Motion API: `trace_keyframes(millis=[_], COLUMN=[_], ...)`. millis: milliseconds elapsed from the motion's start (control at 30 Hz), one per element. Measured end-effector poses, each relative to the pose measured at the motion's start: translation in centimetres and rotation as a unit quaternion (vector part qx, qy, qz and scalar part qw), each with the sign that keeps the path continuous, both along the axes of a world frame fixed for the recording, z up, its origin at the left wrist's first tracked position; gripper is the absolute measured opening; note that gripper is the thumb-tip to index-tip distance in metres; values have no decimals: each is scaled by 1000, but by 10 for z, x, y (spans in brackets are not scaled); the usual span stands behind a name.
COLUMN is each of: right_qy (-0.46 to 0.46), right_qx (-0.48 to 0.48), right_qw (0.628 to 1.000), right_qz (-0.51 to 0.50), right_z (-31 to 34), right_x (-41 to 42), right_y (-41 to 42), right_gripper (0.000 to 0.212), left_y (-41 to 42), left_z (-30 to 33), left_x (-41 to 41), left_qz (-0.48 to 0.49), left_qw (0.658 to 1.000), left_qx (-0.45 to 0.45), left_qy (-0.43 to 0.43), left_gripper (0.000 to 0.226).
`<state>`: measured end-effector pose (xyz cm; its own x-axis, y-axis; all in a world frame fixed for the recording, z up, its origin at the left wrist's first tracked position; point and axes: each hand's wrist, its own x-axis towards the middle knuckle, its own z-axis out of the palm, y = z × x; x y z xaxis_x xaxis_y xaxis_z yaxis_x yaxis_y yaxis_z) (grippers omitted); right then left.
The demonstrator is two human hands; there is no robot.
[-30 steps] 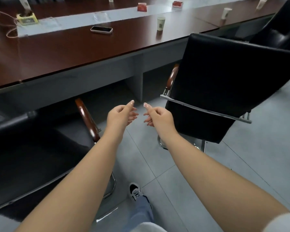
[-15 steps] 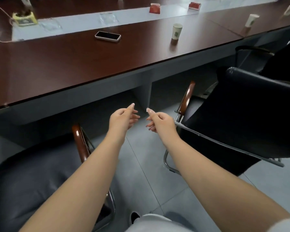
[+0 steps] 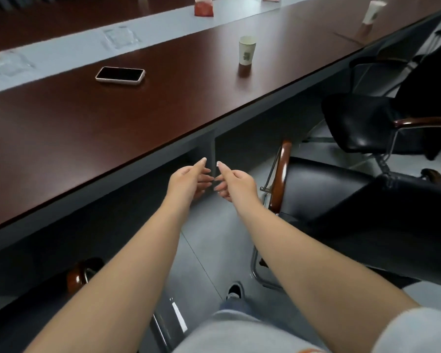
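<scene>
My left hand (image 3: 187, 180) and my right hand (image 3: 236, 180) are stretched out side by side below the front edge of a long dark-brown table (image 3: 92, 128). Both hold nothing. Their fingers hang loosely curled toward each other, each index finger pointing forward, with a small gap between the fingertips. A dark phone (image 3: 120, 75) in a pale case lies flat on the table. A paper cup (image 3: 247, 50) stands upright to its right.
A black chair (image 3: 346, 200) with a wooden armrest (image 3: 280, 179) stands right of my hands; another black chair (image 3: 367, 123) is beyond it. A second armrest (image 3: 78, 276) shows at lower left. A red box (image 3: 203, 7) and another cup (image 3: 372, 12) sit farther back. Grey tiled floor lies below.
The view has moved closer to the table and turned right. The chair on the right has shifted toward the lower right of the view. Both hands keep the same loose pose.
</scene>
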<state>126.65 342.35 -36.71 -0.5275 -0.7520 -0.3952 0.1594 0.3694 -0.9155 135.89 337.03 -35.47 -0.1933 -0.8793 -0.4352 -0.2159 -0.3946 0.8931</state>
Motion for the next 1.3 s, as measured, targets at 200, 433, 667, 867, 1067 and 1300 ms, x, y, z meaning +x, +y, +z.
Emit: trace_keyframes(millis=[200, 433, 667, 867, 1067, 1300], right_qy=[-18, -86, -95, -101, -204, -226], right_qx=[59, 119, 170, 230, 270, 269], right_qw=[997, 975, 931, 918, 896, 896], right_qz=[-44, -168, -309, -307, -287, -273], right_z=[-17, -49, -71, -122, -176, -191], right_x=[-54, -118, -199, -244, -247, -244], right_y=[-53, -88, -94, -77, -85, -90], right_gripper=[36, 40, 39, 39, 69, 47], left_y=[-62, -119, -160, -187, -180, -168], left_z=[-15, -39, -86, -137, -187, -216], left_x=[-56, -139, -240, -311, -338, -342], left_qz=[-47, -162, -312, -348, -379, -369], left_qw=[998, 983, 931, 906, 875, 875], left_qx=[35, 66, 148, 183, 254, 294], left_qy=[-31, -58, -120, -158, -162, -112], left_gripper=[27, 29, 31, 26, 45, 36])
